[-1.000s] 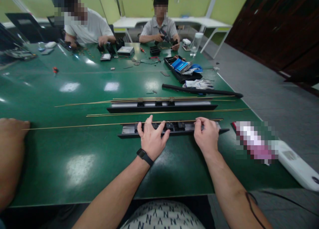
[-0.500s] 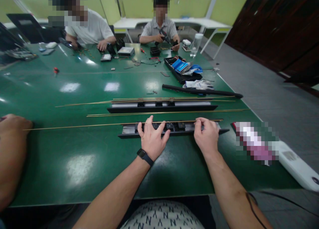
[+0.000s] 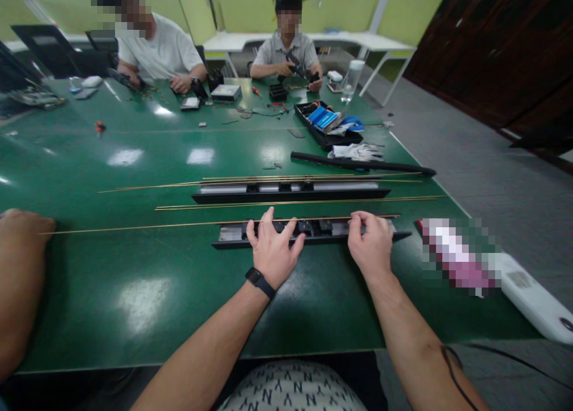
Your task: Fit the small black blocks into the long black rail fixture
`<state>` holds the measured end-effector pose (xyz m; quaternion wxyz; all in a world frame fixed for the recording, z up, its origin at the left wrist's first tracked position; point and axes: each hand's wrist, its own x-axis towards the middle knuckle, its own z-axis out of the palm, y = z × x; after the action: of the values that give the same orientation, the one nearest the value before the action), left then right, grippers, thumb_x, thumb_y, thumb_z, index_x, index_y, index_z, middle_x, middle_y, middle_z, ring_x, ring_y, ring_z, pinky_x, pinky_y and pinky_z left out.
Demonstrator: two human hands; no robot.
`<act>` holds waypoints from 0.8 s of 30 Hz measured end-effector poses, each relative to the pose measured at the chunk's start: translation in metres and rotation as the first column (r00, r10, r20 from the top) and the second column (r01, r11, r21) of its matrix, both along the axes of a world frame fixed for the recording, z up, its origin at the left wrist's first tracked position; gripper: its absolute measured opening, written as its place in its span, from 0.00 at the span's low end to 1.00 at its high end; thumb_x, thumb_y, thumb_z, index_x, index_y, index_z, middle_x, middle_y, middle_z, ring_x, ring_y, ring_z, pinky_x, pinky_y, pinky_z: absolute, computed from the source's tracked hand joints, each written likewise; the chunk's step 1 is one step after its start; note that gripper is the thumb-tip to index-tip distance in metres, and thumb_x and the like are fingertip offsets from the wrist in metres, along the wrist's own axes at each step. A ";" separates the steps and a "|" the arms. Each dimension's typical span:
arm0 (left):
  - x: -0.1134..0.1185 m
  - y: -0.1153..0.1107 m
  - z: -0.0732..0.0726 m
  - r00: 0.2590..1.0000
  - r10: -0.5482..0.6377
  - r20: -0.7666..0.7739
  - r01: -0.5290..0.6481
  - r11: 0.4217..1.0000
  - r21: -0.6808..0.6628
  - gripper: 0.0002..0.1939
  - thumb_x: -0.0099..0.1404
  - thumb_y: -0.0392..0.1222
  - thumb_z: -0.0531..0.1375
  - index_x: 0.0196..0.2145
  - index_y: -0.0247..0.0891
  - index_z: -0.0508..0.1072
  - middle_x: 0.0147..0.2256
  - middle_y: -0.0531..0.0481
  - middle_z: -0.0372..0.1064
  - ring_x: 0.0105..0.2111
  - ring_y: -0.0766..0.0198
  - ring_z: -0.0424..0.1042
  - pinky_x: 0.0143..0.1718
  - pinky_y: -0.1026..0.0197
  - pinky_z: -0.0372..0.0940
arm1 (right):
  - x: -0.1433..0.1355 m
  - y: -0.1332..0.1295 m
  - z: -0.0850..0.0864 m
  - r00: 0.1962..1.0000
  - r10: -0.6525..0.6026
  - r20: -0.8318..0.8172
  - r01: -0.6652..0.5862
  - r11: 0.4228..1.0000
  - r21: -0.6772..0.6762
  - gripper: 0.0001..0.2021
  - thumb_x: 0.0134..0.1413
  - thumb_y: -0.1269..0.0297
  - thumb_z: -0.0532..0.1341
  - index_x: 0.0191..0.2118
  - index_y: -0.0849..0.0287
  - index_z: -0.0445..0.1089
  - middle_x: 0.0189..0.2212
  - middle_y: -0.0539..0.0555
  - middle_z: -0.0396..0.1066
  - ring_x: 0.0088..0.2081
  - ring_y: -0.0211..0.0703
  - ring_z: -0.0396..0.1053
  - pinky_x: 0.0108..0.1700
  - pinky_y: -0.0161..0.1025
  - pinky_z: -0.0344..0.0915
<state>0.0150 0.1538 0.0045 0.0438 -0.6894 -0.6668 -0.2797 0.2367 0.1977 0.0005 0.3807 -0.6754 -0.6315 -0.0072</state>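
A long channel-shaped rail (image 3: pixel 313 240) with dark edges, a silvery inside and several black blocks (image 3: pixel 324 225) lies before me. My left hand (image 3: pixel 274 249) rests over its left half with fingers spread, fingertips by a thin brass-coloured rod (image 3: pixel 134 226). This rod runs along the rail's far edge and out to the left. At the rail's right part, my right hand (image 3: pixel 371 244) pinches the rod between thumb and forefinger. Another person's hand (image 3: pixel 33 223) is at the rod's left end, its fingers partly hidden.
Behind lie loose brass rods (image 3: pixel 188 207) and a second rail (image 3: pixel 233 195). A black bar (image 3: pixel 380 163), gloves (image 3: pixel 356 152) and a black tray (image 3: pixel 320 138) stand further back. A white device (image 3: pixel 532 297) is on the right. Two people sit across the green table (image 3: pixel 170 321).
My hands, the rod and the rail keep their places. The hand at the far left has shifted very slightly left. Across the table, the left person's hand has moved slightly left.
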 end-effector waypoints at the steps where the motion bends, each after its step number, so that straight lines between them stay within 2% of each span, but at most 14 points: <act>1: 0.000 0.000 0.000 1.000 0.001 -0.001 -0.001 1.000 0.000 0.20 0.72 0.56 0.60 0.57 0.50 0.79 0.69 0.31 0.58 0.69 0.46 0.60 0.71 0.31 0.39 | 0.000 0.000 0.000 1.000 0.002 0.000 -0.002 1.000 0.001 0.14 0.68 0.57 0.53 0.43 0.55 0.75 0.40 0.57 0.80 0.49 0.54 0.69 0.55 0.51 0.58; 24: 0.000 0.000 0.000 1.000 -0.002 0.008 0.002 1.000 -0.004 0.19 0.72 0.55 0.61 0.56 0.50 0.80 0.69 0.34 0.59 0.69 0.45 0.60 0.71 0.31 0.39 | 0.002 0.002 -0.003 1.000 -0.004 0.010 0.003 1.000 0.015 0.14 0.68 0.57 0.53 0.43 0.55 0.75 0.39 0.57 0.80 0.49 0.54 0.69 0.55 0.51 0.58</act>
<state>0.0152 0.1541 0.0050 0.0396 -0.6889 -0.6670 -0.2811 0.2384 0.1992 -0.0023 0.3824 -0.6737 -0.6322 -0.0159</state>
